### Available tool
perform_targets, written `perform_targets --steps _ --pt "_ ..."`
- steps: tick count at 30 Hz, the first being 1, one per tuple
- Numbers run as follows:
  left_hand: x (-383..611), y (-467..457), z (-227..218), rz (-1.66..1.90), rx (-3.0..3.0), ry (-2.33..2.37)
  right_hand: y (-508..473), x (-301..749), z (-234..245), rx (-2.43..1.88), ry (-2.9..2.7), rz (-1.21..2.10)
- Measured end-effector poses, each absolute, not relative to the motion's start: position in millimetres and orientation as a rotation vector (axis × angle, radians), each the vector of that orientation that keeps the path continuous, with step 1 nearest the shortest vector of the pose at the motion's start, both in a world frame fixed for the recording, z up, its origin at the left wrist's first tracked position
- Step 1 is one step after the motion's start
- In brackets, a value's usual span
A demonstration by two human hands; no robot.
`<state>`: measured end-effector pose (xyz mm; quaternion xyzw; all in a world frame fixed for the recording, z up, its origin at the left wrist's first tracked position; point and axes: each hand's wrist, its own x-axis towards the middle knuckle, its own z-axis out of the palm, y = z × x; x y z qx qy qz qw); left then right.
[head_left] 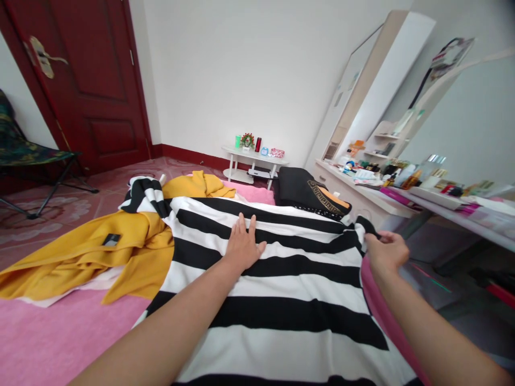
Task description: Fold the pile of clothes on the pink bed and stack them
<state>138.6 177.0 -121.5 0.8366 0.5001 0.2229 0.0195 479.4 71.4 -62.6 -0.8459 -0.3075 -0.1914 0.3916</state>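
Observation:
A black-and-white striped shirt (pixel 289 289) is spread over a pink surface, its bands running crosswise. Flat on its upper middle lies my left hand (pixel 243 246), fingers stretched out and holding nothing. My right hand (pixel 388 252) is closed on the shirt's right sleeve, pinching the dark fabric at its edge. The left sleeve (pixel 147 193) is bunched on top of a mustard-yellow garment (pixel 137 241), which has a small dark label. Below the picture's bottom edge, the rest of the shirt is hidden.
Folded dark clothes (pixel 298 185) are stacked beyond the shirt. Pink cloth (pixel 60 332) covers the surface at left. A cluttered dressing table (pixel 386 201) stands close on the right. Farther off are a small white table (pixel 229 150), a folding chair (pixel 32 153) and a red door (pixel 96 80).

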Motion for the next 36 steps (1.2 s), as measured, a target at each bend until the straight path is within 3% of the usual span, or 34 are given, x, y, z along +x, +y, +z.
perform_targets --steps 5,8,10,16,18,26,36 --pt "139 179 -124 0.642 2.608 1.550 79 454 -56 -2.664 -1.407 -0.353" --pt "139 180 -124 0.616 2.604 1.549 99 425 -44 -2.560 -1.524 -0.690" --pt "139 180 -124 0.610 2.602 1.541 116 406 -43 -2.402 -1.586 -0.722" --pt "138 180 -123 0.629 2.593 1.530 170 384 -71 -2.459 -1.616 -0.053" --pt "138 180 -123 0.647 2.582 1.523 184 387 -73 -2.451 -1.647 0.033" --pt "138 187 -123 0.812 2.495 1.647 220 388 -60 -2.300 -1.217 -0.454" --pt "135 200 -123 0.566 2.428 1.666 213 382 -127 -2.180 -1.452 -0.322"
